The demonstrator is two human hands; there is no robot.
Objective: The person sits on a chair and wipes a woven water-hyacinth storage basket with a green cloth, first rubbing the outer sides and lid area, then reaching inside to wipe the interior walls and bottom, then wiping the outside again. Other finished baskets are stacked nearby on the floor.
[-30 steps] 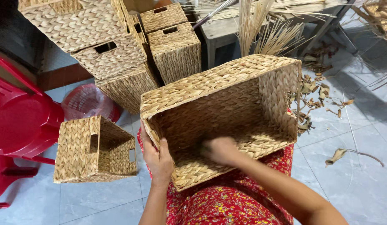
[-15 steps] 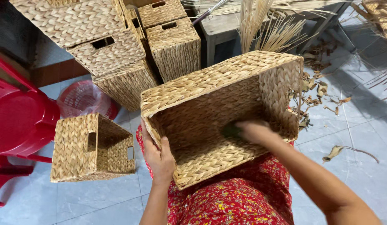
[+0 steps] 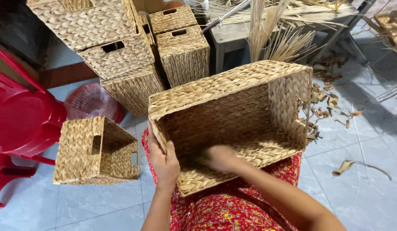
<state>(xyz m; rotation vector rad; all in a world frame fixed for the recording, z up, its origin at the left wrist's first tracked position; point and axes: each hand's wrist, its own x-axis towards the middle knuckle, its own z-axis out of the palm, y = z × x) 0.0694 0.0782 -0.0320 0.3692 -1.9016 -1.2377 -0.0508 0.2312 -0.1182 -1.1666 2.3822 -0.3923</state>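
The large rectangular basket of woven straw-coloured fibre (image 3: 232,124) is lying tipped on the person's lap, over the red flowered cloth (image 3: 224,209), its open mouth facing up toward them and its long axis running from near left to far right. The left hand (image 3: 162,160) is clamping the near left corner of the rim, thumb inside and fingers around the outside. The right hand (image 3: 222,158) is reaching inside the basket, pressing low on the inner wall near that corner; it is blurred, so I cannot tell whether it is clenched or gripping anything. A smaller woven basket (image 3: 96,150) is sitting on the tiled floor just to the left.
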